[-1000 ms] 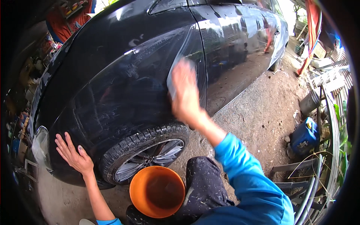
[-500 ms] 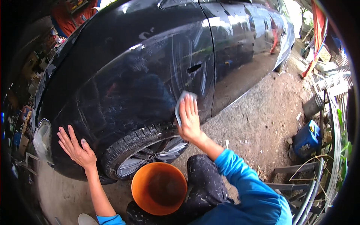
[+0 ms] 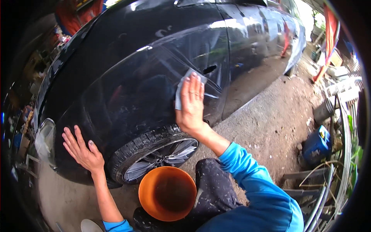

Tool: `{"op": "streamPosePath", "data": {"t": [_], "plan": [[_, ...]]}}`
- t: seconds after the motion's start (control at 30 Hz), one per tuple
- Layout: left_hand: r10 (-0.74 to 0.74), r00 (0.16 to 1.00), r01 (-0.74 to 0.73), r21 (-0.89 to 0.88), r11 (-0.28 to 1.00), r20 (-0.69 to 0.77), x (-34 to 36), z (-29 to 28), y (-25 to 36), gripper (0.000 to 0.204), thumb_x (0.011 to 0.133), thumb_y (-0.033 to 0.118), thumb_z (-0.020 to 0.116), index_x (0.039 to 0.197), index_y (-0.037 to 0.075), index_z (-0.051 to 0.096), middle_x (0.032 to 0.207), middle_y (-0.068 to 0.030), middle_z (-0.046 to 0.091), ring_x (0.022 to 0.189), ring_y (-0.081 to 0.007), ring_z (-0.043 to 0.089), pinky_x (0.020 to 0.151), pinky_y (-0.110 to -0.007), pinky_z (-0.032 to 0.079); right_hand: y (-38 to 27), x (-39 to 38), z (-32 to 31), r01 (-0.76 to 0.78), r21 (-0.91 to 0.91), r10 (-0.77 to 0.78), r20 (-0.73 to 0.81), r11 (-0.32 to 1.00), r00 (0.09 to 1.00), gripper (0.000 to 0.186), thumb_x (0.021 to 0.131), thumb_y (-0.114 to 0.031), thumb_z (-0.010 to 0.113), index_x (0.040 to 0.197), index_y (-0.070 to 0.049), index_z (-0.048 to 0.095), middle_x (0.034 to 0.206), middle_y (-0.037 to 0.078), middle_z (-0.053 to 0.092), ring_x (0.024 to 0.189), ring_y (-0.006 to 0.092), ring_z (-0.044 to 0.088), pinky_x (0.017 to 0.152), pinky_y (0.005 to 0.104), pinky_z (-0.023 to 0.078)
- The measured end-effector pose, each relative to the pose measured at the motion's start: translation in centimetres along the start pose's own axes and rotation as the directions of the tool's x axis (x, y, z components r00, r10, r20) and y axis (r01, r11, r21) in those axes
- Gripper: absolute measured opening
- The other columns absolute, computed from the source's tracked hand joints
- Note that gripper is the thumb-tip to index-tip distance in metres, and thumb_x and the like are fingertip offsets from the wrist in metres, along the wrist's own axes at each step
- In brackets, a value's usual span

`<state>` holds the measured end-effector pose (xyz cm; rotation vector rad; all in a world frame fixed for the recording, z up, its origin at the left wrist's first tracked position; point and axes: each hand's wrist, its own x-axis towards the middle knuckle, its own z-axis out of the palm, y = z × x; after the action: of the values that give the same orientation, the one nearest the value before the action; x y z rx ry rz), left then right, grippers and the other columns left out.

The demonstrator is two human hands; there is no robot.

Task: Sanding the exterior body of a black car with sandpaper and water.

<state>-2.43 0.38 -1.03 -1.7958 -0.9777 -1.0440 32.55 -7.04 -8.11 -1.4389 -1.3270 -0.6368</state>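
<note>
My right hand [image 3: 191, 106] lies over a grey sheet of sandpaper [image 3: 180, 92], holding it flat against the black car fender [image 3: 131, 92]. The sheet sticks out past the fingertips and along the hand's left side. Pale wet streaks cross the panel near the hand, around a small dark slot [image 3: 210, 69]. My left hand [image 3: 84, 152] is open, fingers spread and palm against the car's front corner, between the headlight [image 3: 46, 141] and the wheel [image 3: 156, 156]. It holds nothing.
An orange bucket [image 3: 145, 193] with dark contents stands by my legs, close to the wheel. A blue jerrycan [image 3: 315, 145], a grey bucket [image 3: 324, 110] and metal railings [image 3: 344, 150] line the right side. Bare ground [image 3: 266, 116] runs along the car.
My right hand has moved up the fender with the sandpaper, closer to the slot, and the streaks there look different. My left hand stays on the front corner. The view has shifted slightly.
</note>
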Motion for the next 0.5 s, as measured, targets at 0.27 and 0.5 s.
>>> {"op": "streamPosePath", "data": {"t": [0.27,0.5], "plan": [[0.005,1.0,-0.004,-0.032,0.999,0.029,0.3,0.0,0.4,0.057,0.107,0.038,0.036,0.154,0.009,0.046,0.164,-0.0184,0.035,0.151,-0.0407,0.032,0.122,-0.055,0.022,6.8,-4.9,-3.3,0.337,0.029,-0.32,0.403,0.941,0.857,0.086,0.069,-0.01,0.067,0.151,-0.006,0.046,0.162,0.022,0.036,0.151,0.0402,0.032,0.124,0.057,0.018],[-0.024,0.998,0.026,-0.049,0.998,0.053,-0.2,-0.3,-0.2,0.056,0.105,0.038,0.039,0.154,0.011,0.047,0.165,-0.018,0.033,0.151,-0.0407,0.03,0.123,-0.057,0.021,-8.0,5.8,0.6,0.527,0.211,-0.567,0.259,0.823,0.782,0.076,0.077,-0.009,0.061,0.151,-0.007,0.046,0.161,0.013,0.04,0.15,0.033,0.036,0.124,0.0541,0.022]]}}
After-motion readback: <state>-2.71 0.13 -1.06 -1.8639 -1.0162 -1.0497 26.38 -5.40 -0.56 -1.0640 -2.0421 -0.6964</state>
